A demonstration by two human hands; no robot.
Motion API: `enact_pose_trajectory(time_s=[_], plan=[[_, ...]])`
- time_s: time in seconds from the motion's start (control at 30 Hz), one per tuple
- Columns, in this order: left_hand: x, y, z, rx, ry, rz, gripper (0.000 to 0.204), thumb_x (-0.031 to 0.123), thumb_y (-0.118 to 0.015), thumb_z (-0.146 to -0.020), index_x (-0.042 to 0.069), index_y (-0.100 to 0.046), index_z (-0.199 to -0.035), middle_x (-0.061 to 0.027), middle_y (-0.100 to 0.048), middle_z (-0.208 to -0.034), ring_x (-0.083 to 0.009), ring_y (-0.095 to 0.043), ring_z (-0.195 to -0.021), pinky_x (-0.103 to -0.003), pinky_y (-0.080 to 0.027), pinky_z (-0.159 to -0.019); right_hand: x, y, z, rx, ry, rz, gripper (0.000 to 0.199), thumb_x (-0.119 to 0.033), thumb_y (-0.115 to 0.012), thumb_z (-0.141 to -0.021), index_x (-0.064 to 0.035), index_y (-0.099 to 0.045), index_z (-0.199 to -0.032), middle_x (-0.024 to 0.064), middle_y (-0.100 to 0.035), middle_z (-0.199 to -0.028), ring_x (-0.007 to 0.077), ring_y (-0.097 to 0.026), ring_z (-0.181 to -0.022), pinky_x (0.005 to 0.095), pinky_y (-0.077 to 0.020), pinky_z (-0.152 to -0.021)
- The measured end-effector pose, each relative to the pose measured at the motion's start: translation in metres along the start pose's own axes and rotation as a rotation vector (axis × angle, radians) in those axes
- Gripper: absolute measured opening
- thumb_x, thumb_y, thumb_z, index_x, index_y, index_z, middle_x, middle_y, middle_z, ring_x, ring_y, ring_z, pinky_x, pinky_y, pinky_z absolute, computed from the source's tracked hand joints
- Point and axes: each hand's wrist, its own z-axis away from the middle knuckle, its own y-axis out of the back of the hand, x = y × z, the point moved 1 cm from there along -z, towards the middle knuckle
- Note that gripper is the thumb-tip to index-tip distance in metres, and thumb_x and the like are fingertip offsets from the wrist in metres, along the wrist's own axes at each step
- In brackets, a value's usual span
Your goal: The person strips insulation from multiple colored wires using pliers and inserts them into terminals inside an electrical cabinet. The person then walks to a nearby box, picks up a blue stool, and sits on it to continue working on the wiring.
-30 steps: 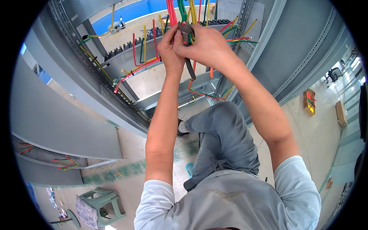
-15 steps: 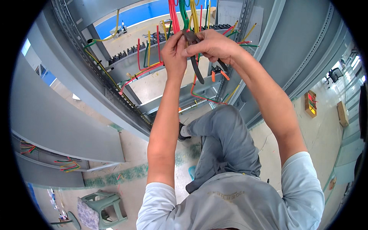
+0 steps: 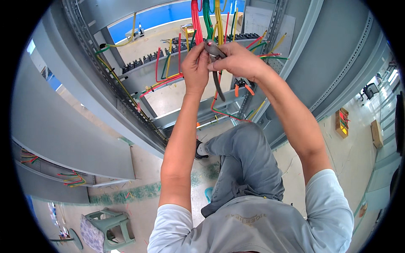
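Note:
My right hand is closed around a pair of dark-handled pliers, jaws pointing up and to the left. One handle hangs below the palm; the other is hidden by the hand. A small red wire end shows at the jaws. My left hand is closed right beside the pliers' head, its fingertips pinching what looks like that red wire; most of it is hidden. Just above both hands hang thick bundles of red wires, green wires and yellow wires.
A grey cabinet frame surrounds my arms, with a perforated rail at left. Cut wires stick up along a row of black terminals. Orange-handled pliers hang on the right of the frame. A green stool stands at lower left.
The pliers' handles, spread apart before, have come together in my right hand. Both hands appear slightly lower and further right in view, as does the cabinet.

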Motion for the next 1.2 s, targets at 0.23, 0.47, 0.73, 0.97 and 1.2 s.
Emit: enact_pose_trajectory(time_s=[0.23,0.47,0.73,0.97,1.2], plan=[[0.001,-0.003,-0.003,-0.036,-0.027,0.016,0.018,0.002,-0.063,-0.098,-0.003,-0.070,-0.114,-0.0077,-0.071,-0.096,-0.0130,-0.065,-0.085,-0.027,-0.051,-0.074,0.032,-0.007,0.002,-0.481,-0.080,-1.213,0.033,-0.019,-0.063,-0.102,-0.0159,-0.045,-0.075,-0.0107,-0.036,-0.059,-0.0004,-0.033,-0.044,0.0188,-0.0232,-0.038],[-0.005,0.014,-0.011,-0.036,0.042,0.043,0.022,0.007,-0.062,-0.102,-0.003,-0.068,-0.121,-0.0078,-0.072,-0.107,-0.0137,-0.067,-0.096,-0.027,-0.053,-0.085,-0.014,0.028,0.042,0.115,0.259,-0.545,0.018,-0.024,-0.058,-0.104,-0.0070,-0.062,-0.108,-0.0082,-0.036,-0.060,0.0001,-0.031,-0.045,0.0182,-0.0236,-0.039],[0.010,-0.003,-0.002,0.042,0.033,-0.094,0.030,0.013,-0.061,-0.102,-0.001,-0.066,-0.129,-0.0160,-0.072,-0.116,-0.0207,-0.070,-0.103,-0.030,-0.053,-0.088,0.060,0.050,0.113,0.066,0.052,-0.737,0.042,-0.039,-0.061,-0.102,0.0029,-0.065,-0.110,-0.0005,-0.053,-0.065,0.0084,-0.046,-0.048,0.0254,-0.0319,-0.041],[0.065,0.001,0.038,-0.025,-0.026,-0.421,0.039,0.013,-0.064,-0.100,-0.002,-0.060,-0.137,-0.0156,-0.068,-0.129,-0.0200,-0.065,-0.119,-0.031,-0.049,-0.101,0.167,-0.082,0.237,-0.328,-0.411,-0.834,0.042,-0.040,-0.065,-0.099,0.0019,-0.070,-0.098,0.0108,-0.070,-0.082,0.0155,-0.067,-0.069,0.0258,-0.0509,-0.054],[0.080,0.055,0.049,0.274,0.021,-0.448,0.037,0.010,-0.069,-0.097,-0.001,-0.062,-0.131,-0.0148,-0.066,-0.129,-0.0203,-0.064,-0.114,-0.035,-0.053,-0.096,0.177,-0.147,0.307,-0.985,-0.455,-0.973,0.043,-0.030,-0.066,-0.100,0.0019,-0.063,-0.128,0.0107,-0.071,-0.111,0.0120,-0.065,-0.072,0.0261,-0.0571,-0.066]])
